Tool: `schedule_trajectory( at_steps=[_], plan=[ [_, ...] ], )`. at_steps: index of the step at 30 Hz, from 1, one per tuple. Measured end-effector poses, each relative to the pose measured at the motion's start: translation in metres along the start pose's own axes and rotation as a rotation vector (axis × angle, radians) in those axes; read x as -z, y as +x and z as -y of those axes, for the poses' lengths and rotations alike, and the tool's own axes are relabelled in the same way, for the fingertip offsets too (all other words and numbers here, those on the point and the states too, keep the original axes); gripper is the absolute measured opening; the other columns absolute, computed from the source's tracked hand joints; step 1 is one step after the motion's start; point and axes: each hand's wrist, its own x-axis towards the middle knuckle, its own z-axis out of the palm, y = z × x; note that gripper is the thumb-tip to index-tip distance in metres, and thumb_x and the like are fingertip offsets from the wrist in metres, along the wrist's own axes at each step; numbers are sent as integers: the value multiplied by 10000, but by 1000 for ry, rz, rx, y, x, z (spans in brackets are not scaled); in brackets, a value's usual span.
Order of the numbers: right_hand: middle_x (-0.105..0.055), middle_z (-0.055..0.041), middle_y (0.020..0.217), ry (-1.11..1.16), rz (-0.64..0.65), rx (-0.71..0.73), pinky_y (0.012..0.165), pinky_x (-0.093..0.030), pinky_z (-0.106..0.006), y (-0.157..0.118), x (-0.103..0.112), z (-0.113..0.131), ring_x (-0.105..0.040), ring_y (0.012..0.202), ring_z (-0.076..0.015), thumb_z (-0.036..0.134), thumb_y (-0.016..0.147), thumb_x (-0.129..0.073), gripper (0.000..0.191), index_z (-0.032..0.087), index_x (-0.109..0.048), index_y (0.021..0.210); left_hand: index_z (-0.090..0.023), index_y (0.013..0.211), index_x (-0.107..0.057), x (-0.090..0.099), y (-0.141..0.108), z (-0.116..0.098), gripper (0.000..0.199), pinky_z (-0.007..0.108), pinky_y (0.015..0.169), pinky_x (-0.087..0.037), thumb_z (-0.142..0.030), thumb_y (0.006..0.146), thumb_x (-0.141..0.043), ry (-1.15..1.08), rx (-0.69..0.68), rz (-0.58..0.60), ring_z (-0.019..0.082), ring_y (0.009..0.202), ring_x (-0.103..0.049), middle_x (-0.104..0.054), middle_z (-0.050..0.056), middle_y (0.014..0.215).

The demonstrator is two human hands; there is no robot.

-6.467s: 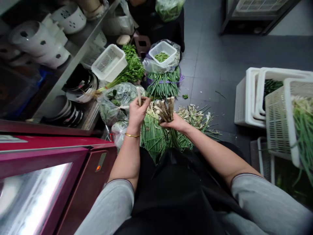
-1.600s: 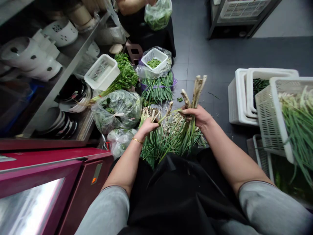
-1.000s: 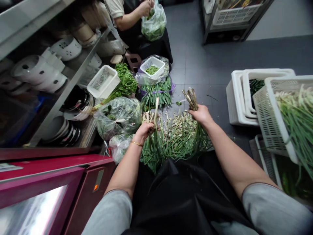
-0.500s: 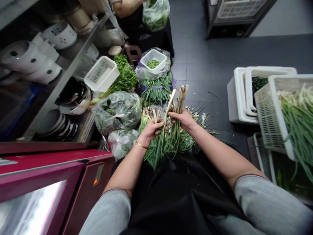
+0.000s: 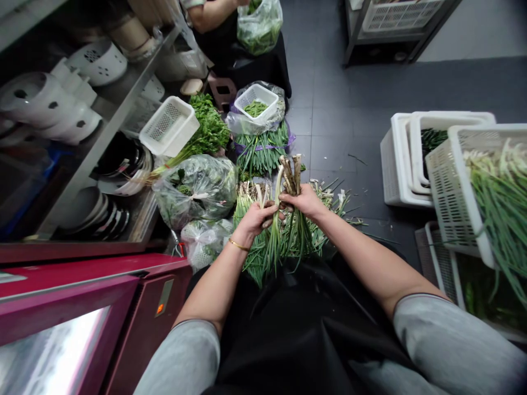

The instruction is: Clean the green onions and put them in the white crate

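My left hand [image 5: 258,218]: pinching pale scallions [image 5: 279,184]. My right hand [image 5: 303,201]: gripping muddy bundle [image 5: 292,178], roots up, just beside. Both hovering over leafy heap [image 5: 252,253], lying on floor [image 5: 341,126]. Light gripping below roots probably sparing stems.

The floor [image 5: 370,99] is dark grey, the perforated basket [image 5: 169,127] white, the fridge cabinet [image 5: 152,307] maroon, the apron [image 5: 304,334] black.

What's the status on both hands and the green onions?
Left hand: grip closed on pale green onion stalks. Right hand: holding a root-end-up bunch. Hands close together; nothing visible blocking them.
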Motion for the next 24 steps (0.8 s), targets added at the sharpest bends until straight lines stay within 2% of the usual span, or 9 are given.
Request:
schedule_trajectory(
  at_steps=[3,7,10,16,20,22,24],
  plan=[
    [-568,19,493,46,-43,-8,366,-362,-201,1,7,2,-454,376,-65,374,579,-824,349,151,-561,628,-73,909,-671,4,-2,-2,450,187,331,-122,-422,650,-790,-47,55,78,5,290,-319,-679,59,609],
    [-555,35,509,183,-251,14,351,-353,-186,6,21,7,-445,386,-54,328,578,-815,311,154,-570,659,-77,968,-672,7,-3,-3,435,181,332,-119,-384,678,-776,-83,72,129,6,291,-317,-690,72,624],
    [-570,29,529,285,-342,70,354,-344,-176,8,31,15,-450,401,-50,302,594,-799,271,147,-599,692,-79,962,-667,9,-3,-2,411,177,325,-105,-379,698,-762,-79,87,158,4,289,-307,-691,79,631],
    [-575,29,526,448,-388,88,378,-358,-182,-1,44,36,-439,403,-46,256,615,-762,214,149,-585,666,-105,909,-635,16,1,2,384,157,322,-108,-386,688,-776,-50,124,217,1,297,-292,-645,41,587],
    [-579,44,539,571,-401,119,389,-373,-186,-6,62,52,-382,381,-27,260,644,-752,213,165,-562,665,-118,889,-609,23,3,7,390,148,326,-122,-384,669,-793,-12,138,181,0,310,-297,-636,25,585],
    [-602,33,548,531,-451,195,379,-364,-193,-6,71,56,-393,378,-36,267,640,-773,236,173,-564,693,-124,884,-596,26,3,8,399,146,331,-136,-382,658,-800,-16,139,148,-1,318,-299,-641,23,593],
    [-632,10,559,387,-440,215,360,-336,-199,-7,73,55,-431,384,-63,305,619,-811,318,170,-594,808,-128,888,-589,27,2,8,403,147,335,-143,-382,657,-799,-19,139,132,-2,321,-293,-649,24,601]
  ],
)
